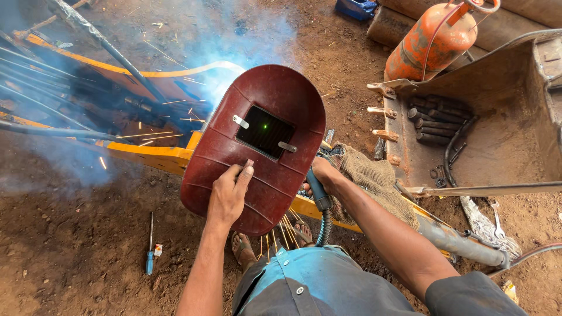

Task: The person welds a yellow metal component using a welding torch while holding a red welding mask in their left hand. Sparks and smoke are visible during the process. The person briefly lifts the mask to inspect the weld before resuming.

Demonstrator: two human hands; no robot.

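Your left hand (pixel 229 196) holds a dark red welding shield (pixel 257 146) up between your face and the work, fingers closed on its back near the lower edge, thumb lying flat against the shell. Just beyond your fingertips sits its dark viewing window (pixel 266 131), with a small green point of light showing through, so the shield appears held to screen the arc glare.

Your right hand (pixel 323 175) is wrapped tight around the blue handle of an electrode holder (pixel 319 196), whose cable (pixel 323 228) loops down toward your lap. The holder's tip is hidden behind the shield. Past your left fingers, sparks (pixel 170 120) and blue-white smoke (pixel 234 35) rise from a yellow steel arm (pixel 146 155) lying across the ground. A piece of burlap (pixel 374 175) lies on the arm just beyond your right knuckles, and spare welding rods (pixel 281 231) fan out below your left wrist.

You crouch outdoors on bare reddish-brown dirt (pixel 70 246). A blue-handled screwdriver (pixel 150 246) lies on it well to the left of your left hand. To the right of your right hand sits a rusty excavator bucket (pixel 503 140), and beyond it stands an orange gas cylinder (pixel 433 41).
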